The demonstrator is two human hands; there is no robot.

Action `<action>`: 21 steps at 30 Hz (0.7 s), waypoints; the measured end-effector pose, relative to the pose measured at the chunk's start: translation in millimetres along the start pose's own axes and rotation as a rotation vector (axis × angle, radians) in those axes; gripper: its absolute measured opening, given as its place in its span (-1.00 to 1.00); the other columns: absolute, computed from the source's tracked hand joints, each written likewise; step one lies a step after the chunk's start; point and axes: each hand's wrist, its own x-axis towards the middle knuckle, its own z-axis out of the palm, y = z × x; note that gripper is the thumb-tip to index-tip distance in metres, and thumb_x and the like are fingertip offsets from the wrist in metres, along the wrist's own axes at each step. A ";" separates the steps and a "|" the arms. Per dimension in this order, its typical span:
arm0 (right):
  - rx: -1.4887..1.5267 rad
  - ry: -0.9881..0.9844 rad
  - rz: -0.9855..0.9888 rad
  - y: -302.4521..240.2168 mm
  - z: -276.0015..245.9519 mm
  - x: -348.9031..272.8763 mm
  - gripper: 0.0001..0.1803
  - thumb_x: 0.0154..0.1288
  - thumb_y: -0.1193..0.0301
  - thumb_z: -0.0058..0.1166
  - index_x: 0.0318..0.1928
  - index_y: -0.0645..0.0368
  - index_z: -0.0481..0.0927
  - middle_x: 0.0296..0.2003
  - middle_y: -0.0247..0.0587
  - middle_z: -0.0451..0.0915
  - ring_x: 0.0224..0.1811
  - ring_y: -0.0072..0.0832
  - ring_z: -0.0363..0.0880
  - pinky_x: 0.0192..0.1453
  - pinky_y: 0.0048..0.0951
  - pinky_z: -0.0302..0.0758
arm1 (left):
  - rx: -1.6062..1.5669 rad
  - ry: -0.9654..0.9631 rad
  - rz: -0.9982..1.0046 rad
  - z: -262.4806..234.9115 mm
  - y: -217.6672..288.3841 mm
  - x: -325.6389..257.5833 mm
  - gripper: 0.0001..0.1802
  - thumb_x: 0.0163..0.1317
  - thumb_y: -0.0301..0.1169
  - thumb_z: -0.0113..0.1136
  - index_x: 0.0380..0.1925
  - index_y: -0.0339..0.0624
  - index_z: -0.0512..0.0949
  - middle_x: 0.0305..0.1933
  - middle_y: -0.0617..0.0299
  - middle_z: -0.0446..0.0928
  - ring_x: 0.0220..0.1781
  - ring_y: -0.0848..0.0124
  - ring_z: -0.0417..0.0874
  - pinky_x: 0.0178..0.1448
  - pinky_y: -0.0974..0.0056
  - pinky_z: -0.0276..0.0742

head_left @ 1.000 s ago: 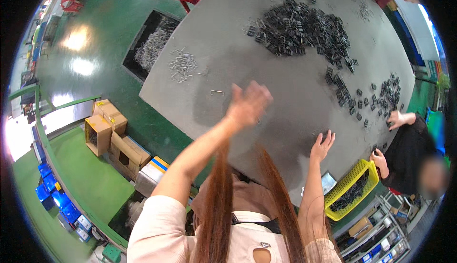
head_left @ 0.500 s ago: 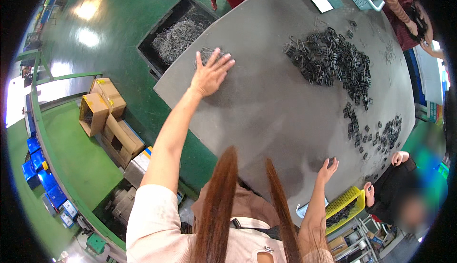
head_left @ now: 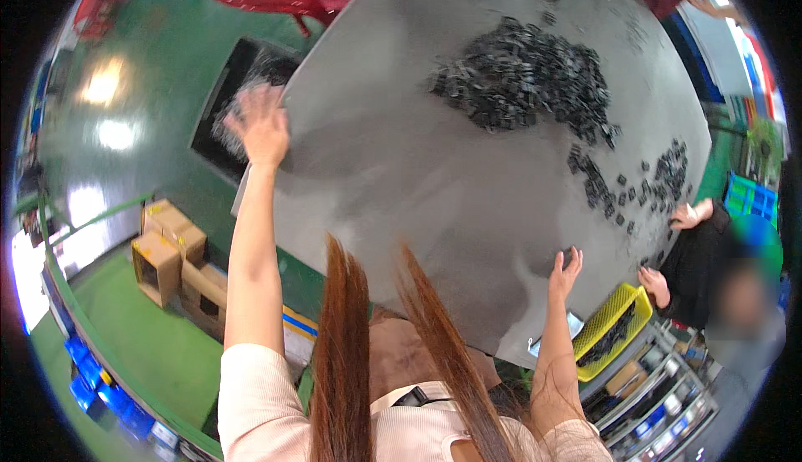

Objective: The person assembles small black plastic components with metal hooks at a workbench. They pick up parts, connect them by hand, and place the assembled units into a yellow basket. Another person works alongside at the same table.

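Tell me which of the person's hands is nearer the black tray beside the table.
Left. The left hand is spread at the grey table's left edge, right beside the black tray of metal pieces. The right hand rests on the table's near right part, far from the tray.

Parts pile (head_left: 522,82) lies far on the table (head_left: 401,161); bin (head_left: 230,94) stands left.
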 end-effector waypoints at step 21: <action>0.534 -0.066 -0.181 -181.6 31.0 69.5 0.06 -0.19 0.48 0.40 0.34 0.01 0.05 0.12 -0.04 0.32 0.06 -0.21 0.42 0.13 -0.32 0.43 | -1.495 -0.354 0.429 -66.3 426.8 -47.2 -0.58 0.04 -0.48 0.21 -0.02 -0.17 0.49 -0.02 0.05 0.49 0.05 0.20 0.51 0.16 0.20 0.40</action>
